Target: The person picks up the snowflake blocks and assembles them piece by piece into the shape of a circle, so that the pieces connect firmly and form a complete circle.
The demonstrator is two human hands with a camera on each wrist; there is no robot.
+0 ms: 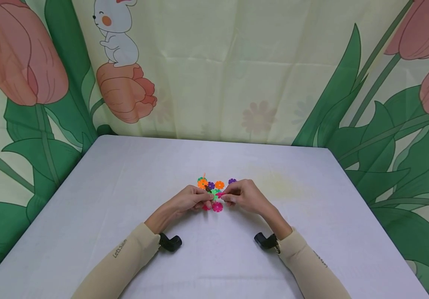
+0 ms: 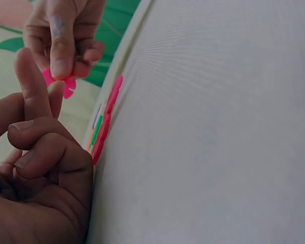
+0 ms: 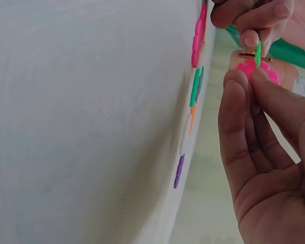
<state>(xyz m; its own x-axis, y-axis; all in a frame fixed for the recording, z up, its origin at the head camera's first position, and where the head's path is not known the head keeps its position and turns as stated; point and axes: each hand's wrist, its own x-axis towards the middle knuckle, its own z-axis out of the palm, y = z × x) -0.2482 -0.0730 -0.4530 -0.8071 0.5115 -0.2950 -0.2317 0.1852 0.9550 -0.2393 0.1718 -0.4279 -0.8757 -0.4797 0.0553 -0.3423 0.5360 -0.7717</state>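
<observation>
My left hand pinches a light green notched flower-shaped plastic disc between thumb and finger. A brown disc sits crosswise beside that green one. From the other side, my right hand grips a pink flower disc by its edge with the thumb and fingertips. In the right wrist view the pink disc stands at an angle to the green one and meets it at its edge. Fingers cover part of all these pieces. Both hands are close together, just above the table.
Loose flower discs lie flat on the white table around the hands: an orange one, a second orange one, purple ones and pink ones. Behind the table hangs a printed curtain.
</observation>
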